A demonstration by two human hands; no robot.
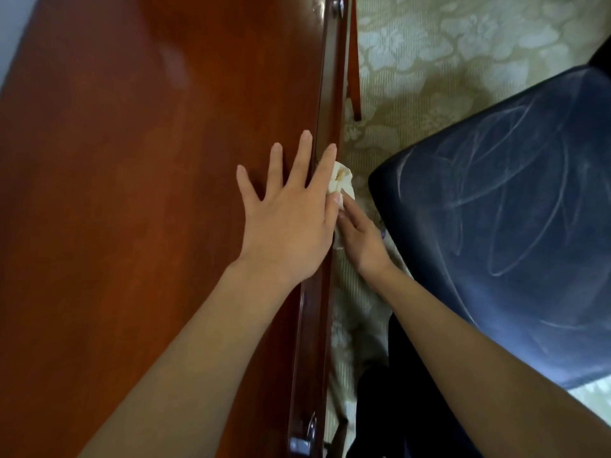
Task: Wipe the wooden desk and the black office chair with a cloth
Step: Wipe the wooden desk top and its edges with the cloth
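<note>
Looking straight down on a wooden desk [148, 160], reddish-brown and glossy, filling the left half of the view. Flat on its top near the front edge: left hand [287, 219], palm down, fingers straight and spread wide, gripping nothing, thumb out over the edge moulding.

Just beside that thumb and lower, off the desk top: right hand [360, 236], back up, closed over a crumpled cream cloth [340, 180] and holding it against the desk's front edge. Cloth bunched out beyond the fingers, with a faint yellowish stain on its folds, and a little more of it showing under the palm. Fingertips partly hidden behind the left thumb.

On the same front edge, two metal handles: one at the top of the view [337, 4], one near the bottom [309, 431]. Whatever sits behind them out of sight.

To the right, near the right forearm but apart from the desk: black office chair [496, 209], its seat crossed with pale curved smears. Between desk and chair, and beyond both: beige carpet [429, 44] with a light floral pattern.
</note>
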